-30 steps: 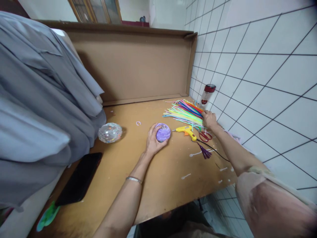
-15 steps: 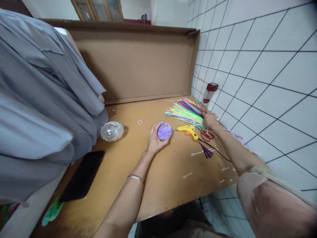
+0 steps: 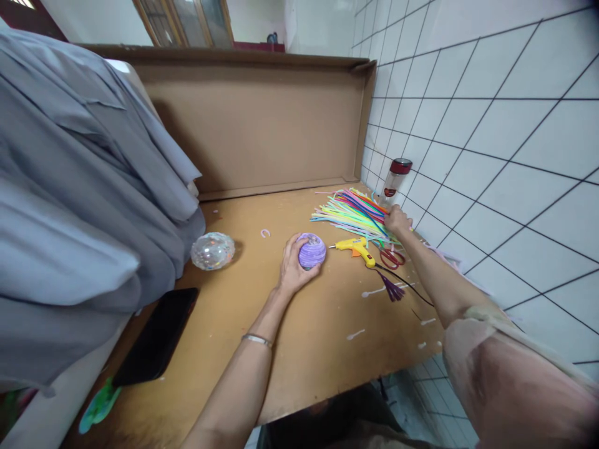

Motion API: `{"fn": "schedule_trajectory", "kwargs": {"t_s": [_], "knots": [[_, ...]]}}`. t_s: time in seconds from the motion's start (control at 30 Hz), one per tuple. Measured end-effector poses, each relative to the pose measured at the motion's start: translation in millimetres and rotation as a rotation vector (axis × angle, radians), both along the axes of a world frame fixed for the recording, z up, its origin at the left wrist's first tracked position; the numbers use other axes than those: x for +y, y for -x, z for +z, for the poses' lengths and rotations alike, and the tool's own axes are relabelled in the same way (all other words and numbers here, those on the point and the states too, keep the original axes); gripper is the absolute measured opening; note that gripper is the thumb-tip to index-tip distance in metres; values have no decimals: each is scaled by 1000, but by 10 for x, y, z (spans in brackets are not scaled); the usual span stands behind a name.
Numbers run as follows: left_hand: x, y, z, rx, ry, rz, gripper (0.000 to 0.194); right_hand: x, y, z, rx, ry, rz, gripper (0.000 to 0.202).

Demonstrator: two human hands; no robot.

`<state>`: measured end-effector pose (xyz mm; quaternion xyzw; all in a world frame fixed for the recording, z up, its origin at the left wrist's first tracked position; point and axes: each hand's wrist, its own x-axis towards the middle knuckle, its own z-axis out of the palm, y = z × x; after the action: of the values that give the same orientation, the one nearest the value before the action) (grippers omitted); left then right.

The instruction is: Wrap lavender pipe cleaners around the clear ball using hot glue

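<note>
My left hand is wrapped round the left side of a purple ball, its surface ringed with fuzzy strands and its top partly uncovered. At the right end of a spread bundle of colourful pipe cleaners, my right hand has its fingers curled over the ends. Its fingertips are partly hidden. A yellow glue gun lies between the two hands, nozzle towards the ball. Red-handled scissors rest behind its grip, and a dark purple bunch of strips lies just below.
A clear faceted ball and a black flat object lie on the left, near grey cloth. A red-lidded bottle stands by the tiled wall. Cardboard closes off the back. The glue gun's cord trails right.
The view has tilted up very slightly, so everything sits a little lower. My right hand has turned slightly at the pipe cleaner ends. My left hand keeps its hold on the ball.
</note>
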<state>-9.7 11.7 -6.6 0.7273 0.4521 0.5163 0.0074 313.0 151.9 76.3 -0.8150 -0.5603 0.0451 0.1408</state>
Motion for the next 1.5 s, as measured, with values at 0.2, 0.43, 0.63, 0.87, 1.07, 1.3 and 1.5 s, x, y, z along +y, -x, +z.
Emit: {"fn": "schedule_trajectory", "kwargs": {"t_s": [0.2,0.43,0.63,0.87,1.07,1.3,1.5], "knots": [[-25,8,-1,2,-28,-15,72,59,-79,65,0,84,-39,29],[-33,-1,10,17,-11,-3,71,-29,-14,144,-141,-120,57,36],[-28,-18,41,39,-54,22,69,-239,49,-79,-465,-266,352,38],[28,-3,-17,34,-34,24,69,-158,-8,-171,-266,-166,429,33],[23,20,-8,-10,-68,61,71,-73,11,-46,-114,-112,271,55],[-2,26,8,-25,-43,87,71,-135,63,139,-263,-243,202,36],[19,-17,-7,-6,-32,62,69,-337,48,-93,-439,-219,484,37]]}}
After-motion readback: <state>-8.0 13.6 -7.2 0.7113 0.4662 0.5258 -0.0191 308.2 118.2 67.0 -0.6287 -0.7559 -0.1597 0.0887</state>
